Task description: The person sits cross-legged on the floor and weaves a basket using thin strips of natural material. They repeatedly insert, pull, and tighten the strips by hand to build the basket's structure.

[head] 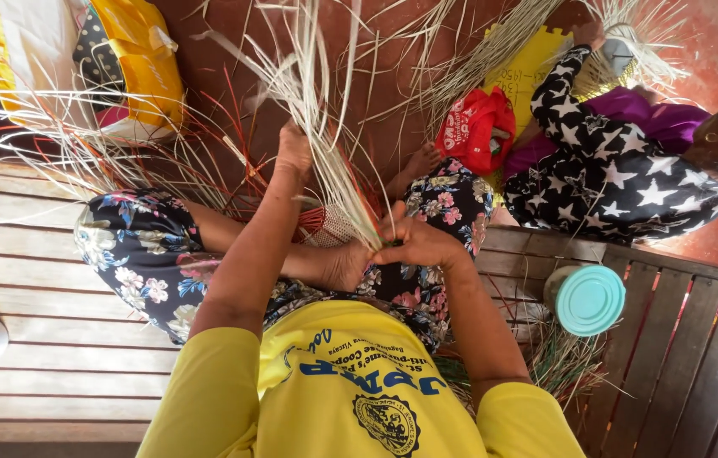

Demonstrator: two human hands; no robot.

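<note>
Shirt (350, 399): yellow, with blue print on it, nearest to the camera at the bottom edge; both arms go forward from its short sleeves.
Left arm: stretched out almost straight, over the left knee, away from the body.
Left hand (294, 148): far out in front, fingers closed around a bunch of strips; seen from the back, so I cannot tell how tight the grip is.
Right arm: bent at the elbow, forearm turned inward across the lap.
Right hand (418, 244): close to the body, fingertips pressed together, pinching a few strips at the edge of the weave.
Strips (316, 93): long, pale and thin, they rise from the lap between the two hands and spread like a fan toward the top of the view.
Weave (325, 227): small woven piece, pale with some red, on the lap between the knees, just beside the right hand and partly hidden behind the left forearm.
Skirt (143, 254): dark with flowers, it covers both knees.
Bench (53, 339): brown wooden slats, under the person.
Lid (590, 298): round and turquoise, on a container on the slats, to the right of the right arm.
Bag (476, 127): red, on the floor beyond the right knee.
Other person (622, 182): sits at the upper right, in black cloth with white stars, well apart from both hands.
</note>
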